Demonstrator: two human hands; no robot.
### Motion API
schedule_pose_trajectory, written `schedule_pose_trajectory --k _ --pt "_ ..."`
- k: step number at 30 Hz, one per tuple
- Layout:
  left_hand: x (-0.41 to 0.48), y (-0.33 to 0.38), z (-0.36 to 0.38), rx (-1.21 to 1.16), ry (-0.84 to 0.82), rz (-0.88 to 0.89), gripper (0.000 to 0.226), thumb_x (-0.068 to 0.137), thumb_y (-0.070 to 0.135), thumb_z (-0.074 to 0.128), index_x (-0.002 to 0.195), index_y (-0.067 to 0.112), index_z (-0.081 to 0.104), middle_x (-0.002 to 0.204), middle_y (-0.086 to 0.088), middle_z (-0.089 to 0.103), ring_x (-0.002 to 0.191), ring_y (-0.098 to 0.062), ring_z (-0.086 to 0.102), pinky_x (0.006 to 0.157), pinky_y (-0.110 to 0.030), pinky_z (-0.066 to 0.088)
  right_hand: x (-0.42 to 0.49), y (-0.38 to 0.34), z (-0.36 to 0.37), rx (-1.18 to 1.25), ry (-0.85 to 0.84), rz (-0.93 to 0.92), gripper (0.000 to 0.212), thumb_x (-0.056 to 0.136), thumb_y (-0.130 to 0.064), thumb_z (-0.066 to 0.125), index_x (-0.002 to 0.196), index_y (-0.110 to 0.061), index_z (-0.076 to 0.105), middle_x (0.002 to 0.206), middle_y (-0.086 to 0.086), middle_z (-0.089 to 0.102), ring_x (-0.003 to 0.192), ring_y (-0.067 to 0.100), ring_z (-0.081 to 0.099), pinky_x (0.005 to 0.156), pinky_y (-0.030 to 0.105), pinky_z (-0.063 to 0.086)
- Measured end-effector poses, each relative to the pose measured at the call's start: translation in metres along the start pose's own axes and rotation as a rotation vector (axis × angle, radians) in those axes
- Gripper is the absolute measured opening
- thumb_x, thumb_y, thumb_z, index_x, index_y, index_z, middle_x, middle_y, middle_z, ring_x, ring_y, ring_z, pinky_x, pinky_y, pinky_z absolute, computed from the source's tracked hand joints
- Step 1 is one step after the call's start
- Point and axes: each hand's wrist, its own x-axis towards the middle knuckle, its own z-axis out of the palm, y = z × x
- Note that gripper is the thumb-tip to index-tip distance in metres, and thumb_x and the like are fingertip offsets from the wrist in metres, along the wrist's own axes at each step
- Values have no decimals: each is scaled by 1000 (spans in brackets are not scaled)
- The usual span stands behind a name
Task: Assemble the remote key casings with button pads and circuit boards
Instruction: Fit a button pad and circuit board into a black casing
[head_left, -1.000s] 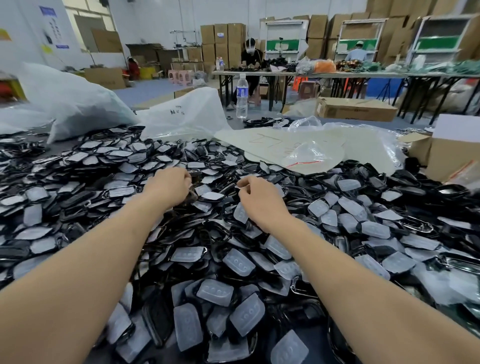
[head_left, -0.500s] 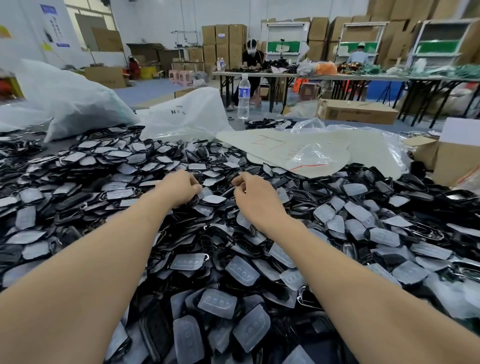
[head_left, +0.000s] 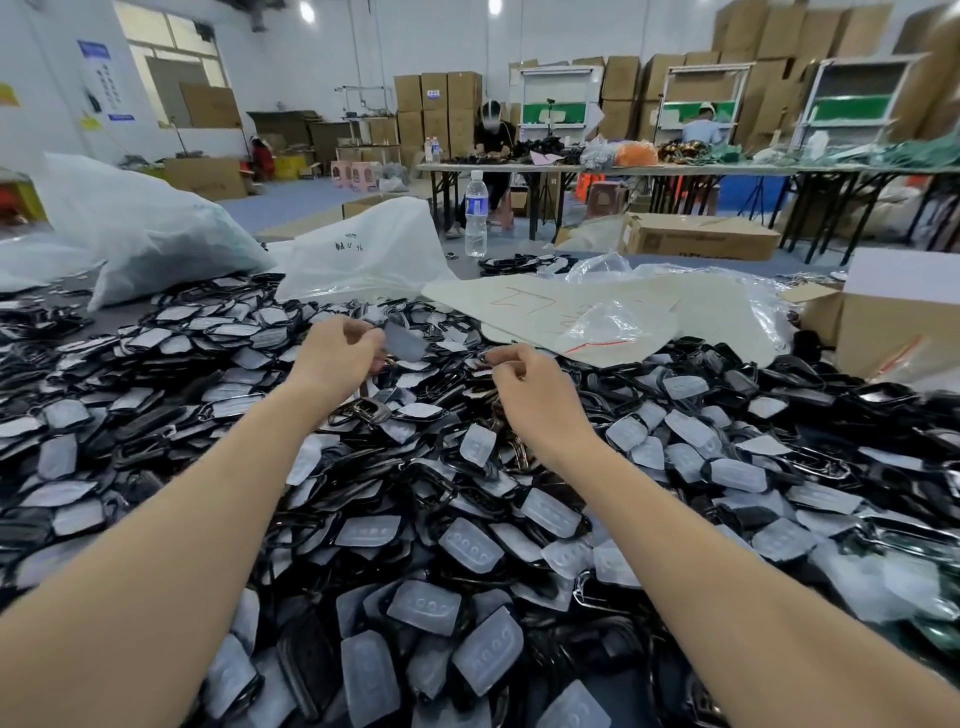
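While both hands sat over the pile (head_left: 467, 551) of black casings and translucent pads, left hand (head_left: 337, 356) pinched a grey button pad (head_left: 404, 343), held just above the heap. Right hand (head_left: 532, 387) was curled, fingertips together at a dark piece; couldn't tell if it gripped anything. Water bottle (head_left: 475, 213) stood upright at the far edge.

Casings pile (head_left: 467, 545) front; bags (head_left: 145, 228) behind-left; box (head_left: 904, 322) right.
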Motion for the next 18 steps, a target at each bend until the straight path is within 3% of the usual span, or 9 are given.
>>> schedule_pose_trajectory --k 4,7,11,18 --pt "-56 35 33 -357 -44 32 4 99 18 60 95 19 61 81 1 71 71 -8 66 65 -23 52 -20 -5 -22 484 -48 181 16 105 -36 49 113 -28 61 111 -2 68 74 11 67 61 22 45" --pt "-105 53 70 -417 -78 88 4 99 21 61 99 18 63 77 6 72 66 0 66 65 -16 53 -44 3 -44 731 -30 171 22 104 -34 55 119 -21 65 108 -2 75 68 11 68 55 22 47" --pt "-163 72 113 -463 -108 125 4 99 23 61 97 20 62 87 1 69 67 3 61 64 -12 49 -84 29 -83 718 99 115 19 104 -16 54 107 -21 72 79 -3 74 60 9 62 52 20 47" --pt "-219 99 173 -494 -375 228 5 101 26 58 103 28 62 79 11 71 68 -2 65 64 -19 53 -143 67 -151 604 250 88 26 103 -14 56 100 -26 78 73 -3 71 59 11 61 54 19 48"
